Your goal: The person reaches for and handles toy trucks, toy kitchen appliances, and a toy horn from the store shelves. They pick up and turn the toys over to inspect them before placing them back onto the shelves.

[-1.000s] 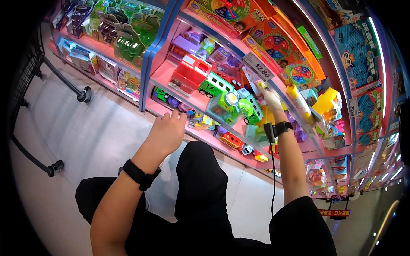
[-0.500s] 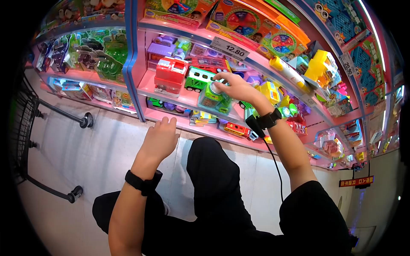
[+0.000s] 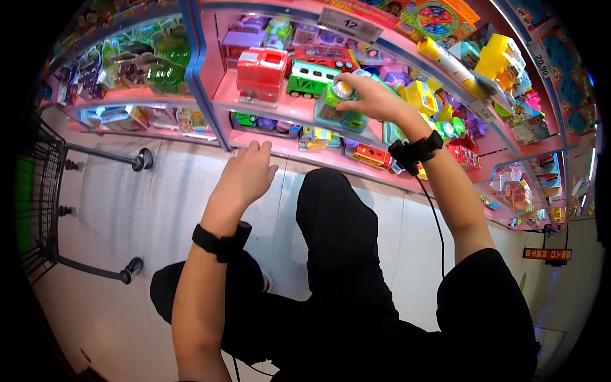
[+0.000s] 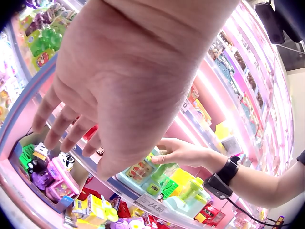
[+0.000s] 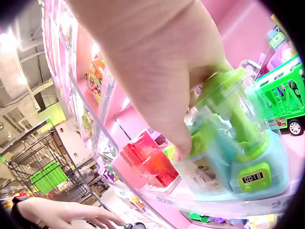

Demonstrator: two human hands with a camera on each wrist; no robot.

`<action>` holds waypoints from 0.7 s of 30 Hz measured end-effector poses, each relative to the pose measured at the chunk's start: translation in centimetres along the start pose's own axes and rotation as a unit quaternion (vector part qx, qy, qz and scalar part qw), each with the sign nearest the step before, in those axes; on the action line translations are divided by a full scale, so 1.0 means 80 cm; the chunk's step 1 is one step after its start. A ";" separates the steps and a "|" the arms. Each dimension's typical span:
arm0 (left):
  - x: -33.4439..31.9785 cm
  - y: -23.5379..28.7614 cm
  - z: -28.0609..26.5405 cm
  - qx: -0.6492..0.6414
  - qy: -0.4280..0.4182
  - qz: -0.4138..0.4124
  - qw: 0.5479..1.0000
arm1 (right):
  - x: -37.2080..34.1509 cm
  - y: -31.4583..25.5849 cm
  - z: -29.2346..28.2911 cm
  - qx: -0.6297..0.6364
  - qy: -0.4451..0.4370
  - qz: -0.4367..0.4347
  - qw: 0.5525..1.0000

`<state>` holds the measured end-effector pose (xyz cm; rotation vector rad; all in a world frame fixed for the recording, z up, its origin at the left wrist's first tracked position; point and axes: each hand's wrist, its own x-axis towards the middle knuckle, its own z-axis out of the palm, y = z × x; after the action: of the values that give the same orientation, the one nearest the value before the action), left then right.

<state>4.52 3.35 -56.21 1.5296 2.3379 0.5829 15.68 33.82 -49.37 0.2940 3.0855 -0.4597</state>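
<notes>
My right hand reaches onto the middle shelf, its fingers curled over the top of a toy blender. The blender has a pale teal base, a clear jug with green parts and a green panel reading 00:18. In the right wrist view, my thumb presses a green part at its side; some fingertips are hidden behind the top. My left hand hangs before the lower shelf, fingers loosely bent and holding nothing. Close beside the blender stand a green toy bus and a red boxy toy.
Yellow toys and other packs crowd the shelf to the right. Below are a red toy bus and small boxed toys. A blue divider separates the left bay. On the floor at left stands a shopping cart.
My right hand has moved left from farther along the shelf onto the toy blender. The left hand stays in front of the lower shelf, while the head view has shifted.
</notes>
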 end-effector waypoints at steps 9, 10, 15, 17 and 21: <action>-0.002 -0.003 0.003 0.017 -0.003 0.002 1.000 | 0.037 -0.042 0.001 0.002 0.024 -0.066 0.998; -0.001 0.000 0.003 0.017 -0.008 -0.002 1.000 | 0.046 -0.049 0.004 0.019 0.040 -0.080 0.996; -0.001 0.007 0.006 0.029 -0.002 -0.017 0.999 | 0.099 -0.082 0.021 0.050 0.126 -0.126 0.983; -0.002 0.007 0.009 0.037 -0.001 -0.018 0.999 | 0.114 -0.093 0.029 0.059 0.131 -0.123 0.982; 0.005 0.006 0.016 0.043 -0.004 -0.036 0.998 | 0.134 -0.097 0.048 0.013 0.117 -0.088 0.989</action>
<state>5.35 4.08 -57.11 1.4741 2.4294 0.4651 3.61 27.38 -51.15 0.0797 3.3536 -0.5053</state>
